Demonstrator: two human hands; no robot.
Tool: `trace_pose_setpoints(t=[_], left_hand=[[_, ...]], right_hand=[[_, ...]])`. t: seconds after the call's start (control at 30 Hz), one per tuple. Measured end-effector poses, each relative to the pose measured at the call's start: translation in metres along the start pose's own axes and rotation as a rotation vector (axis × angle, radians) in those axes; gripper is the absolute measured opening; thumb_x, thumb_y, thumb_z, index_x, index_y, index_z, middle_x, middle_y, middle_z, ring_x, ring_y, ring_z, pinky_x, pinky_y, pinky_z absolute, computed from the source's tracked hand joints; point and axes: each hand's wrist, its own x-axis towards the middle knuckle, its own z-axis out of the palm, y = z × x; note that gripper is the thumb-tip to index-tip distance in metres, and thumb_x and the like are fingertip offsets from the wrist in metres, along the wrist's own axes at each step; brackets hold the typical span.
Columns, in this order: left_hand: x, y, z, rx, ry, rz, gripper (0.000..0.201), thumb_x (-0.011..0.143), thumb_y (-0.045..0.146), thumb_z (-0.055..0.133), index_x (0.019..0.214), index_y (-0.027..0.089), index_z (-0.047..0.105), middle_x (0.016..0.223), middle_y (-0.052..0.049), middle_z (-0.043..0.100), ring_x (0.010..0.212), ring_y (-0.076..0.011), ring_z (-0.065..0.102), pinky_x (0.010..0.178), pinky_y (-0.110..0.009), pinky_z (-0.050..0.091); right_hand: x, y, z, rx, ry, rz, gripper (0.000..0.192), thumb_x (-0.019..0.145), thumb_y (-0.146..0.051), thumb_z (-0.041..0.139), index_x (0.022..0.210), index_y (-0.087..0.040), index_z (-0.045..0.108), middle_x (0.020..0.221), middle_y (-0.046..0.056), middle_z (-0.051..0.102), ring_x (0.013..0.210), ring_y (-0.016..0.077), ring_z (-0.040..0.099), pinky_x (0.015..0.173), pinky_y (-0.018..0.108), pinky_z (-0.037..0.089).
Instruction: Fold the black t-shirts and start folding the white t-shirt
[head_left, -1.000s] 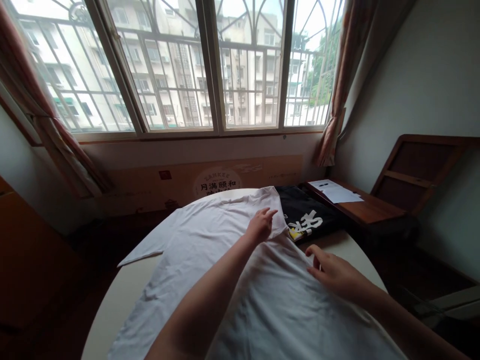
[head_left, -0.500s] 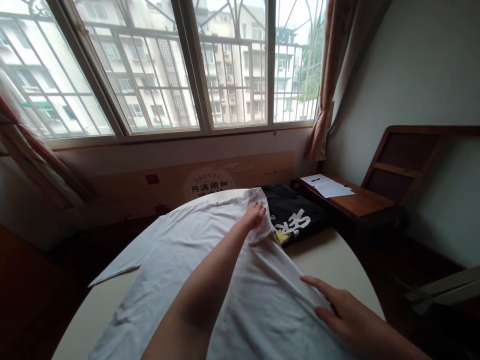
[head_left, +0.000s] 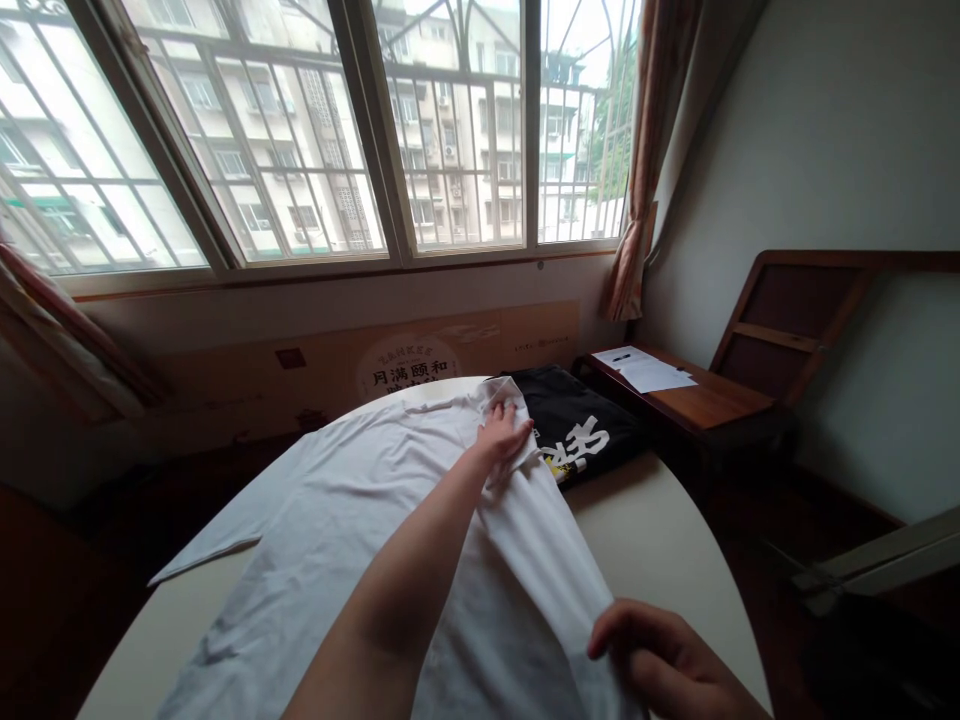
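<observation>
A white T-shirt [head_left: 360, 510] lies spread across a round table, wrinkled, with one sleeve reaching out to the left. My left hand [head_left: 504, 434] rests on the shirt's far right part, by the folded-over sleeve, its fingers apart and pressing the cloth. At the near right, the shirt's side edge is pinched in my right hand [head_left: 664, 650], thumb against curled fingers. The fabric between both hands is pulled into a lifted fold. A folded black garment [head_left: 581, 420] with white and yellow print lies just beyond, partly beside the shirt's sleeve.
The pale tabletop [head_left: 652, 530] shows along the right, its rounded edge dropping to a dark floor. Papers [head_left: 645, 368] and a pen lie on a wooden bench [head_left: 739, 395] at the right. Behind the table stand a printed cardboard panel [head_left: 517, 330] and a barred window [head_left: 465, 150].
My right hand has closed on the shirt's side edge and drawn it nearer, raising a fold. The fingers of my left hand have spread on the cloth. The view has shifted slightly.
</observation>
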Motion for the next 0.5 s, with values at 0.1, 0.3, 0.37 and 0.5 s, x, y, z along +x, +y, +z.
trace_pose_setpoints(t=[0.1, 0.3, 0.37, 0.5], left_hand=[[-0.007, 0.002, -0.006, -0.031, 0.041, 0.038, 0.086, 0.096, 0.064, 0.054, 0.161, 0.014, 0.028, 0.165, -0.019, 0.007, 0.153, -0.0361, 0.008, 0.121, -0.059, 0.016], [-0.036, -0.001, -0.016, -0.161, 0.259, 0.314, 0.049, 0.095, 0.025, 0.059, 0.142, 0.011, 0.058, 0.151, -0.015, 0.044, 0.141, -0.0266, 0.040, 0.122, -0.039, 0.029], [-0.041, -0.003, -0.012, -0.179, 0.258, 0.319, 0.044, 0.095, 0.019, 0.055, 0.138, 0.012, 0.062, 0.149, -0.013, 0.047, 0.140, -0.0250, 0.043, 0.121, -0.038, 0.031], [-0.039, -0.009, 0.003, -0.257, 0.285, 0.270, 0.044, 0.095, 0.013, 0.047, 0.137, 0.010, 0.061, 0.148, -0.014, 0.048, 0.140, -0.0243, 0.042, 0.122, -0.039, 0.030]], right_hand=[[0.001, 0.008, -0.015, -0.486, -0.016, -0.126, 0.043, 0.092, -0.046, 0.052, 0.124, -0.024, 0.069, 0.110, 0.011, 0.065, 0.098, 0.0233, 0.061, 0.090, 0.034, 0.047], [0.037, -0.018, -0.048, -0.840, 0.182, -0.261, 0.051, 0.099, -0.042, 0.043, 0.148, -0.027, 0.051, 0.124, 0.008, 0.061, 0.095, 0.0190, 0.062, 0.089, 0.035, 0.049], [0.075, -0.036, -0.051, -0.890, 0.238, -0.435, 0.041, 0.097, -0.032, 0.046, 0.133, -0.023, 0.064, 0.116, 0.008, 0.066, 0.107, 0.0218, 0.060, 0.097, 0.035, 0.046], [0.158, -0.056, -0.050, -0.926, 0.247, -0.448, 0.044, 0.088, -0.017, 0.054, 0.131, -0.016, 0.065, 0.126, 0.007, 0.067, 0.119, 0.0229, 0.060, 0.107, 0.033, 0.040]])
